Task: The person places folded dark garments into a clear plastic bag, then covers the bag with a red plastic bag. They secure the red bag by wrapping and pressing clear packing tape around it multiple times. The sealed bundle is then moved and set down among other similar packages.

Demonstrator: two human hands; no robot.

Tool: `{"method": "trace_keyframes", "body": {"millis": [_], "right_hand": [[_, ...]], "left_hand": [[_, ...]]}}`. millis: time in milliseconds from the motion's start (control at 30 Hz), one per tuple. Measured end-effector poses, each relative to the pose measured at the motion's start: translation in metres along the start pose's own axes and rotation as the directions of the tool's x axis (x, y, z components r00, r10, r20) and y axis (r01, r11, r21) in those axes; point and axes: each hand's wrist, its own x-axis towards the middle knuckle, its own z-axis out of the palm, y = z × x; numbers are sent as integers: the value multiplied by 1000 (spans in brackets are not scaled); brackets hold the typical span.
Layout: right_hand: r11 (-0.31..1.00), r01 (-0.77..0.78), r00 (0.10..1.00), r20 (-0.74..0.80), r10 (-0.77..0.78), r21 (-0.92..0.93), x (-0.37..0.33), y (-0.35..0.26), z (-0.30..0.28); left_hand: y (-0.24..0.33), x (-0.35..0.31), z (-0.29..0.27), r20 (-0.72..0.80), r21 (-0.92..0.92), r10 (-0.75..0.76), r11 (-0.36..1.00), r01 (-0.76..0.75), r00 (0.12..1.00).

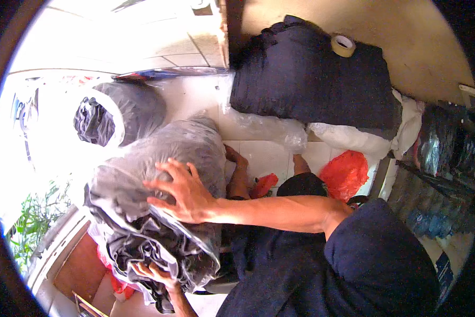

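Observation:
A large translucent plastic bag (158, 145) stuffed with dark cloth lies on its side at the left, its mouth towards the lower left. My right hand (182, 193) rests on top of the bag near the mouth, fingers spread and holding nothing. Crumpled dark cloth (142, 240) with pale edges bulges out of the opening. Low at the mouth, my left hand (157, 273) has its fingers bent around a fold of this cloth, partly hidden by it.
Another filled bag (142, 108) lies beyond, its round mouth showing dark cloth. A big dark fabric stack (311, 79) carries a tape roll (343, 46). Red plastic bags (345, 171) lie on the tiled floor by my legs. Black plastic bundles (448, 140) stand at right.

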Motion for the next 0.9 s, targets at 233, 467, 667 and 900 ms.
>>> {"method": "trace_keyframes", "body": {"millis": [233, 467, 667, 900], "right_hand": [[992, 124, 974, -192, -121, 5, 37, -1, 36], [955, 65, 997, -54, -52, 288, 86, 28, -41], [948, -125, 991, -2, 132, 292, 145, -3, -75], [992, 92, 949, 294, -114, 87, 198, -69, -84]], "left_hand": [[38, 178, -44, 196, -70, -408, 901, 427, 892], [80, 273, 24, 338, 7, -159, 986, 167, 928], [83, 309, 15, 460, 24, -308, 942, 335, 833], [58, 306, 52, 425, 77, -319, 945, 317, 847]]}}
